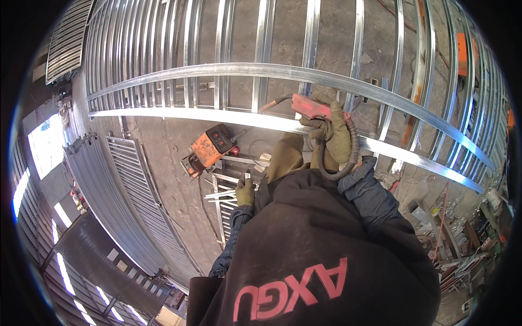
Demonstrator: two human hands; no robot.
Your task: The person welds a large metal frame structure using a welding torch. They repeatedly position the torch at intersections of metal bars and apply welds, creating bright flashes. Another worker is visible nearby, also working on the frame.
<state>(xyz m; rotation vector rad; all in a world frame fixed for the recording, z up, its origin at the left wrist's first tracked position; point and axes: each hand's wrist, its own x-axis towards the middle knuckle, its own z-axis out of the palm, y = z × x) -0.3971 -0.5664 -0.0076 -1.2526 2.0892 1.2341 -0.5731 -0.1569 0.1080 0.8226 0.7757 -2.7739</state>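
Observation:
My right hand (pixel 341 133), in an olive work glove, is wrapped round a red-handled welding torch (pixel 311 107). The torch's dark neck and copper-coloured nozzle point left, over a bright metal rail (pixel 217 116). From the handle a thick black cable (pixel 333 175) loops back past my right wrist. Lower and to the left, my left hand (pixel 246 192), also gloved, is closed with a small pale piece showing above its fingers; its kind is too small to make out. Thin light bars (pixel 220 196) show beside this hand, and I cannot tell whether it touches them.
A large frame of shiny metal bars (pixel 261 43) spans the far side, with a curved-looking rail (pixel 244 69) along it. An orange machine (pixel 211 145) stands on the floor at left. Stacked metal panels (pixel 138 179) lie farther left; scrap (pixel 462 239) litters the right.

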